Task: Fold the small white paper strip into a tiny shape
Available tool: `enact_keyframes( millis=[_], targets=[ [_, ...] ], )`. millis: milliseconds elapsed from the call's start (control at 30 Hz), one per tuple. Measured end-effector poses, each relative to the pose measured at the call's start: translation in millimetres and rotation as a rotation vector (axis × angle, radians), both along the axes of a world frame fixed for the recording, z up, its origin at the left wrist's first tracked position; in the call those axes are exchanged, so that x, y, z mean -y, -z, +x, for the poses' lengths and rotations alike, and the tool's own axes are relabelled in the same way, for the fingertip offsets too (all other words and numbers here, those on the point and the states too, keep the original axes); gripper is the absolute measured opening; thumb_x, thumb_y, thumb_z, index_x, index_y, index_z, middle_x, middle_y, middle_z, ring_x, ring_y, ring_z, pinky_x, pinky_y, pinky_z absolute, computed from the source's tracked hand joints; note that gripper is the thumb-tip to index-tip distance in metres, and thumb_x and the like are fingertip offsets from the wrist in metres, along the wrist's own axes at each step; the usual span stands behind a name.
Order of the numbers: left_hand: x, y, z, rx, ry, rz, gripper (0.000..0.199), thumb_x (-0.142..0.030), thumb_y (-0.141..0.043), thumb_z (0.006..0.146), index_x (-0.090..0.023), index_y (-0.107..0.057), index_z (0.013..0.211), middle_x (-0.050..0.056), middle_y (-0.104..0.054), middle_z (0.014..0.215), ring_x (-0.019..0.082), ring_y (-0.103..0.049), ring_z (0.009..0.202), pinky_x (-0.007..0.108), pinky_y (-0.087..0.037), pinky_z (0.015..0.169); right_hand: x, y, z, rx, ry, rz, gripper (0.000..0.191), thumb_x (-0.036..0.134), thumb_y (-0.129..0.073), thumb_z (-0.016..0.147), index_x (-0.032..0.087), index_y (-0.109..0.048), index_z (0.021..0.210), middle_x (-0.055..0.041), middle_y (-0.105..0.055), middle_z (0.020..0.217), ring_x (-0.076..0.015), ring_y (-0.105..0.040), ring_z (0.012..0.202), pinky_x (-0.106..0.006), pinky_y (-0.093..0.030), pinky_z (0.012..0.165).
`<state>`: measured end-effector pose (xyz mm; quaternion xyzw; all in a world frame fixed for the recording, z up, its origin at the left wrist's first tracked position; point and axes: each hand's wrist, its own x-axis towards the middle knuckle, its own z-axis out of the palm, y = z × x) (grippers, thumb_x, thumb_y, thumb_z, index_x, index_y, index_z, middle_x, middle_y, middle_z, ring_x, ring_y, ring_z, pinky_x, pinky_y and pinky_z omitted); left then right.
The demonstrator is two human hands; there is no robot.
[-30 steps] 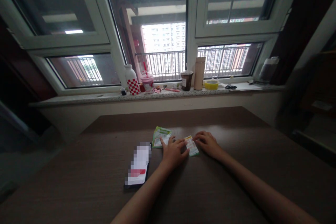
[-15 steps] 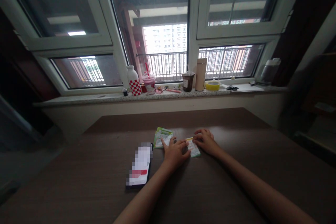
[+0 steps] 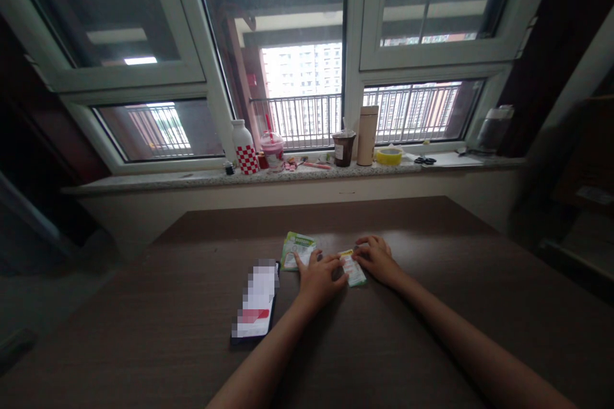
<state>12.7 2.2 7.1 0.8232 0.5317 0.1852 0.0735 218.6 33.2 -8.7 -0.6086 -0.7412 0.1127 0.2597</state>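
Note:
A small white packet with a yellow and green edge (image 3: 354, 272) lies flat on the brown table between my hands. My left hand (image 3: 320, 276) rests with its fingers spread, fingertips at the packet's left edge and thumb over a green and white packet (image 3: 296, 249). That second packet lies to the left, partly covered by the hand. My right hand (image 3: 377, 258) touches the upper right edge of the small packet, its fingers bent and apart. A phone (image 3: 256, 300) with a lit screen lies left of my left forearm.
The brown table (image 3: 144, 307) reaches towards a stone windowsill (image 3: 201, 180). On the sill stand a checkered bottle (image 3: 247, 152), a pink cup (image 3: 272, 152), a dark drink cup (image 3: 343, 148), a beige flask (image 3: 367, 135), yellow tape (image 3: 388, 156) and black scissors (image 3: 425, 160).

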Motion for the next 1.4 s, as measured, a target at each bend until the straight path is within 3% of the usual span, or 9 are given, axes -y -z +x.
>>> enact_keyframes(
  millis=[433, 833, 1100, 1400],
  targets=[
    [1, -2.7, 1, 0.034, 0.0, -0.016, 0.032, -0.053, -0.055, 0.085, -0.043, -0.063, 0.114, -0.007, -0.062, 0.131, 0.035, -0.035, 0.134, 0.079, 0.014, 0.1, 15, -3.5, 6, 0.048, -0.019, -0.044, 0.021, 0.038, -0.058, 0.085, 0.035, -0.071, 0.101, -0.0045, -0.053, 0.128, -0.0289, -0.034, 0.128, -0.058, -0.019, 0.108],
    [2, -3.0, 2, 0.001, -0.007, -0.02, 0.034, -0.054, -0.052, 0.086, -0.043, -0.062, 0.116, -0.006, -0.061, 0.133, 0.035, -0.035, 0.134, 0.08, 0.012, 0.101, 27, -18.0, 15, 0.125, -0.108, -0.215, 0.045, 0.034, -0.064, 0.08, 0.046, -0.058, 0.124, -0.0036, -0.042, 0.142, -0.0334, -0.027, 0.135, -0.066, -0.013, 0.108],
    [0, -0.8, 2, 0.02, -0.003, -0.015, 0.033, -0.054, -0.053, 0.086, -0.042, -0.063, 0.115, -0.006, -0.062, 0.132, 0.034, -0.036, 0.133, 0.079, 0.014, 0.1, 31, -26.3, 16, 0.129, -0.141, -0.255, 0.053, 0.032, -0.067, 0.077, 0.044, -0.056, 0.127, -0.0038, -0.039, 0.147, -0.0327, -0.025, 0.137, -0.062, -0.015, 0.11],
    [0, -5.0, 0, -0.009, 0.031, -0.018, 0.033, -0.053, -0.052, 0.086, -0.04, -0.062, 0.115, -0.005, -0.06, 0.133, 0.034, -0.034, 0.135, 0.08, 0.013, 0.1, 36, -19.0, 21, 0.135, -0.14, -0.199, 0.053, 0.037, -0.067, 0.077, 0.045, -0.055, 0.128, -0.003, -0.042, 0.143, -0.0317, -0.031, 0.134, -0.056, -0.021, 0.11]
  ],
)
